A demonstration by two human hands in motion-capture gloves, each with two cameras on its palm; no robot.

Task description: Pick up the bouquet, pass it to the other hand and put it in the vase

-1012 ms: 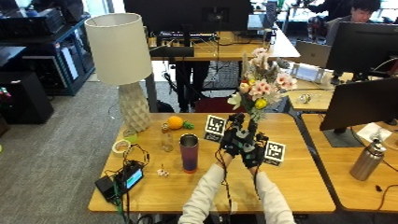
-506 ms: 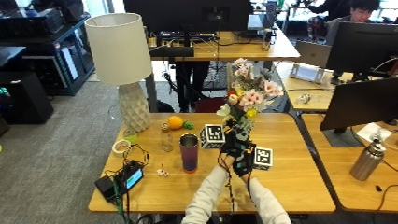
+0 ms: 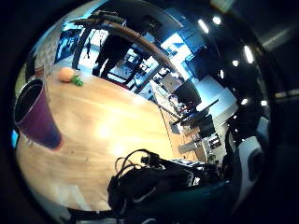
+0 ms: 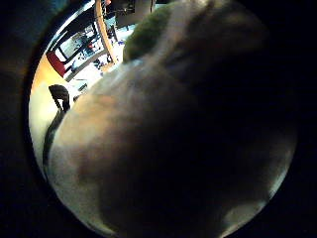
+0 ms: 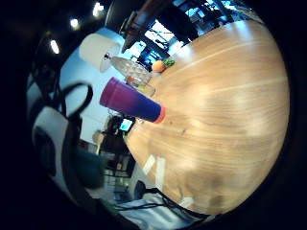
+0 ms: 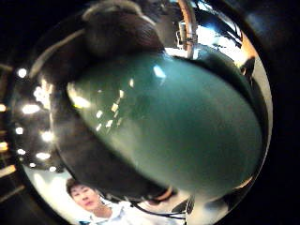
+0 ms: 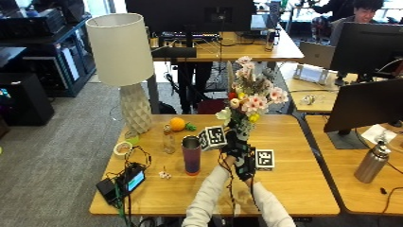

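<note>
Bouquet (image 7: 252, 97) carried left toward the vase (image 7: 191, 155)
Both hands, left hand (image 7: 230, 144) and right hand (image 7: 247, 163), clasp its stem together; the handover is apparently under way, vase still empty.

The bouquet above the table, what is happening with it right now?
A person at a wooden table holds a bouquet of pink, white and yellow flowers upright above the tabletop. Both gloved hands, the left hand and the right hand, are together at its stems, so the handover seems to be in progress. The purple tumbler stands to the left of the hands, with nothing in it. A lamp and an orange are behind it.
</note>
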